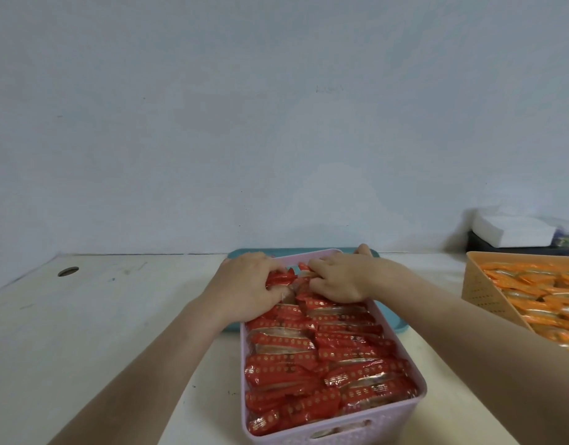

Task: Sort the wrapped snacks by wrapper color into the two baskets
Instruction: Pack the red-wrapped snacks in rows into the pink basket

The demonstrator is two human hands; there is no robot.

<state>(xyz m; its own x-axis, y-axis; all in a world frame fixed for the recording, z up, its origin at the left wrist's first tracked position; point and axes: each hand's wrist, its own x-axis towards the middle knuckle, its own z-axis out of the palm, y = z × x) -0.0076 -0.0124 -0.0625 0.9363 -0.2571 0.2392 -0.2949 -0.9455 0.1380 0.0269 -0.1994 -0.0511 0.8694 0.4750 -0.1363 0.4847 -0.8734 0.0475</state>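
Note:
A pale pink basket [405,412] in the middle of the table is packed with several red-wrapped snacks [325,364]. An orange basket [482,290] at the right edge holds several orange-wrapped snacks [540,290]. Both hands are at the far end of the pink basket. My left hand [248,284] has its fingers curled around red snacks there. My right hand [341,277] presses down on red snacks beside it, fingers bent. What lies under the hands is hidden.
A teal tray [392,319] lies under the far end of the pink basket. The white table [116,316] has a round cable hole [68,271] at the left. A white stack on a dark box [514,232] sits at the back right by the wall.

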